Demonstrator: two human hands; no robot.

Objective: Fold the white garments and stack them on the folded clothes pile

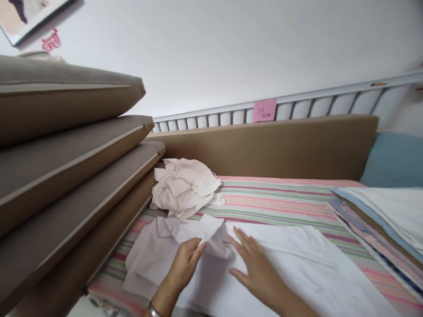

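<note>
A white shirt (284, 259) lies spread across the striped sheet in front of me, smooth on the right and wrinkled on the left. My left hand (188, 259) pinches a raised flap of it, which looks like a collar or cuff, between thumb and fingers. Close by on the right, my right hand (253, 264) is open with its fingers spread, over the middle of the shirt. Whether its palm presses on the fabric I cannot tell. Just beyond lies a crumpled heap of off-white cloth (185, 185).
Brown-grey cushions (76, 163) are stacked high on the left. A long brown cushion (264, 145) stands along the white railing (201, 121), which bears a pink note (264, 110). Folded clothes (390, 233) are piled at right, near a blue cushion (396, 158). The striped sheet (280, 202) lies underneath.
</note>
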